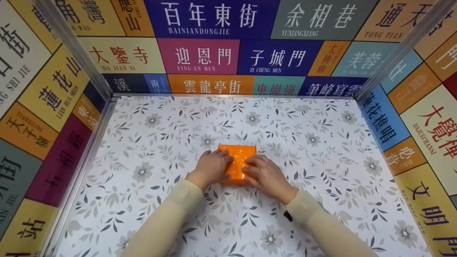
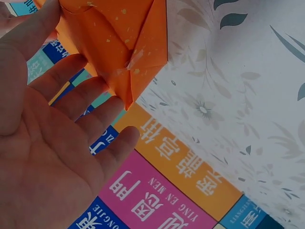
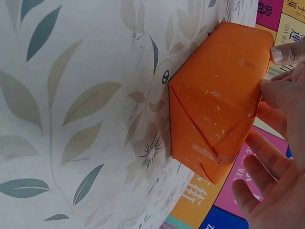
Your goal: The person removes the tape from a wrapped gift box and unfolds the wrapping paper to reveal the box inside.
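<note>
A box-like package wrapped in shiny orange paper with gold flecks [image 1: 240, 151] lies flat on the floral surface, between both hands. My left hand [image 1: 211, 167] rests against its left side, fingertips reaching onto the top. On the right side, my right hand [image 1: 268, 175] touches the top with relaxed, spread fingers. In the left wrist view the package's folded end [image 2: 114, 38] shows creased flaps, and the fingers of the left hand [image 2: 57, 129] are loosely extended. The right wrist view shows the other folded end [image 3: 214, 95], with what looks like clear tape, beside the right thumb [image 3: 281, 93].
The white tabletop [image 1: 142, 203] carries a grey leaf and flower print. Walls of colourful panels with Chinese lettering [image 1: 200, 57] enclose it at the back, left and right. Clear strips [image 1: 71, 43] run along the wall corners. A small dark object [image 1: 287, 215] sits by the right cuff.
</note>
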Demonstrator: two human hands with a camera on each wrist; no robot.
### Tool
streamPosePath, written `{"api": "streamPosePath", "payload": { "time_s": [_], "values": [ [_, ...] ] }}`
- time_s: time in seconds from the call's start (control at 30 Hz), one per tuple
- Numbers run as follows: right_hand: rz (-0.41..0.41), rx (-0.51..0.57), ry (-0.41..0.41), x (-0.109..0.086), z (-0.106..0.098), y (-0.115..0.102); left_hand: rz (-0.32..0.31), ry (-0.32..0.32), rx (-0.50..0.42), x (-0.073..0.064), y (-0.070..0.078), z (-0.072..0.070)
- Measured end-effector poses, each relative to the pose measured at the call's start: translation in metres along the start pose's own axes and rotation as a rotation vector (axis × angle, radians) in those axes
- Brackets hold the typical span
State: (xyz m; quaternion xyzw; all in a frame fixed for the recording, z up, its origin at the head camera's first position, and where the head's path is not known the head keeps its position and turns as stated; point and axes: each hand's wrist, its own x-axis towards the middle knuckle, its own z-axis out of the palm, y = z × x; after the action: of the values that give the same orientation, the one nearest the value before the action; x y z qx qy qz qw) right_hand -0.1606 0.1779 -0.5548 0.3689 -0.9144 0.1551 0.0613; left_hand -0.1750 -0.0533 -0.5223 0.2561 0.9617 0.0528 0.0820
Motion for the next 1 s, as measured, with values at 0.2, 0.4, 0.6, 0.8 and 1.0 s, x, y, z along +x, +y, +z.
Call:
{"api": "streamPosePath", "payload": {
  "time_s": [0.2,0.4,0.6,0.8,1.0],
  "values": [
    [-0.022,0.035,0.037,0.002,0.001,0.000,-0.006,0.003,0.003,0.000,-0.001,-0.001],
    [-0.020,0.132,0.090,0.003,0.000,0.003,-0.021,-0.020,0.007,0.000,0.000,-0.001],
    [0.045,0.137,0.105,0.005,-0.007,0.005,-0.036,-0.041,0.004,0.000,0.000,0.000],
    [0.038,0.009,0.059,0.013,-0.009,0.001,-0.036,-0.044,-0.003,0.000,-0.001,0.000],
    [0.035,-0.058,0.013,0.019,-0.004,-0.001,-0.034,-0.030,-0.007,0.001,0.002,0.000]
  ]
}}
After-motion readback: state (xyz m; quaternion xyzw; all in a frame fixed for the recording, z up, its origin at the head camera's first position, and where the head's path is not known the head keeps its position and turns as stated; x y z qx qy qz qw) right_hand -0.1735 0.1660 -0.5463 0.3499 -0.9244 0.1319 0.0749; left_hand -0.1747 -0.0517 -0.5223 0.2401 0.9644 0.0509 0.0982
